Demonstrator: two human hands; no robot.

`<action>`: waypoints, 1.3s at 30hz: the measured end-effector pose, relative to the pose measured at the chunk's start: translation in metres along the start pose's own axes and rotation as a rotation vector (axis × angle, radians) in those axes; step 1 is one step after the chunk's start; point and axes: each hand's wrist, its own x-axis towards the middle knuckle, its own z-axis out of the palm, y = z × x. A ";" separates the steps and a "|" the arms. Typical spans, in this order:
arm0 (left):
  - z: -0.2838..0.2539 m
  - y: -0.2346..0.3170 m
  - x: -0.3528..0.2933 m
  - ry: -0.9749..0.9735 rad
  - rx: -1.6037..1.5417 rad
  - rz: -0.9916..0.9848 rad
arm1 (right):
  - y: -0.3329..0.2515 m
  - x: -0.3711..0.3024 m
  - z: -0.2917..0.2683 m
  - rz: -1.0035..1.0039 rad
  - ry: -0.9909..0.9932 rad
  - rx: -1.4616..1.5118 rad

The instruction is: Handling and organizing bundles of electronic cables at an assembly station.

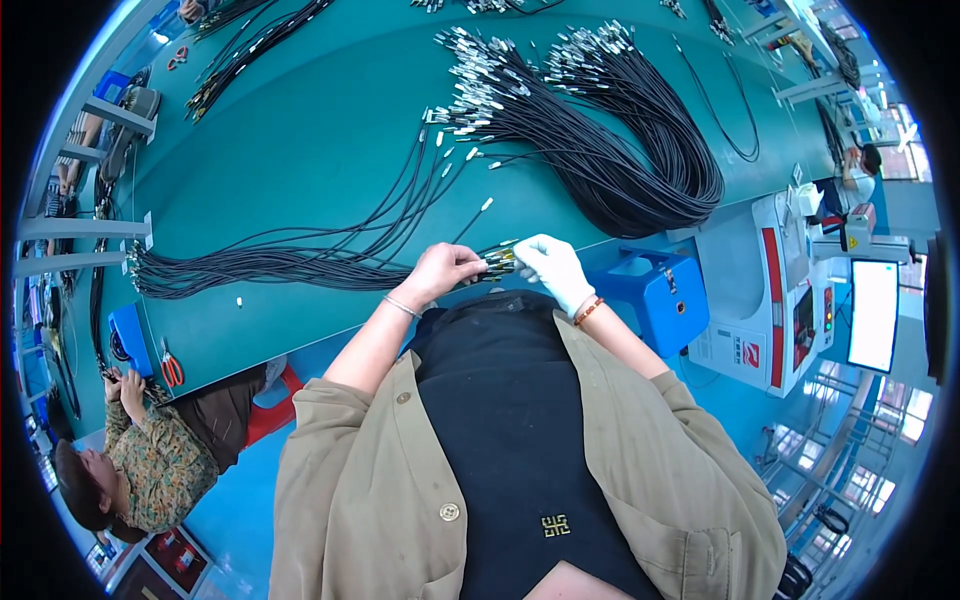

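My bare left hand (442,272) is closed round the end of a bundle of black cables (270,262) at the table's near edge. The bundle runs left along the green table (300,130). My right hand (556,272), in a white glove, pinches at the brass-coloured cable tips (498,262) sticking out of the left hand. Exactly which tips its fingers hold is too small to tell. Just beyond my hands, several loose cable ends with white sleeves (487,204) fan out on the table.
A thick looped bundle of black cables (690,170) with white-sleeved ends lies at the far right. A blue stool (650,305) and a white machine (740,290) stand at right. Orange-handled pliers (172,368) and a blue box (130,338) lie left, near another person (165,460).
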 end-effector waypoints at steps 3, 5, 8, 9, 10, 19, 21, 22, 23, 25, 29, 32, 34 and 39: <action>0.007 0.003 0.004 -0.053 -0.202 0.018 | -0.002 -0.002 0.005 -0.009 0.021 -0.047; 0.011 0.005 0.005 -0.047 -0.190 0.034 | -0.005 -0.004 0.008 -0.022 0.009 -0.045; 0.016 0.012 0.003 -0.040 -0.167 0.061 | -0.006 -0.006 0.008 -0.028 0.005 -0.034; 0.019 0.013 0.000 0.055 -0.058 0.113 | -0.006 -0.006 0.008 -0.027 0.004 -0.026; 0.021 0.014 -0.002 0.151 0.050 0.164 | -0.006 -0.005 0.008 -0.027 0.003 -0.017; 0.021 0.023 -0.010 0.132 -0.046 0.116 | -0.002 -0.007 0.008 -0.029 -0.005 0.004; 0.022 0.019 -0.010 0.115 -0.088 0.110 | -0.001 -0.008 0.007 -0.018 -0.061 0.019; 0.023 0.017 -0.011 0.096 -0.129 0.105 | -0.001 -0.008 0.007 -0.013 -0.089 0.026; 0.024 0.016 -0.011 0.078 -0.170 0.101 | 0.000 -0.008 0.008 -0.012 -0.091 0.025; 0.024 0.014 -0.010 0.078 -0.197 0.092 | 0.005 -0.008 0.009 -0.050 -0.091 0.101; 0.023 0.016 -0.013 0.071 -0.284 0.072 | 0.011 -0.006 0.012 -0.068 -0.109 0.220; 0.021 0.016 -0.017 0.067 -0.357 0.062 | 0.005 -0.007 0.022 -0.082 -0.089 0.258; 0.016 0.015 -0.020 0.063 -0.406 0.116 | -0.003 -0.009 0.029 -0.109 -0.028 0.256; 0.009 0.022 -0.021 0.033 -0.212 0.069 | -0.001 -0.007 0.034 -0.091 0.051 0.271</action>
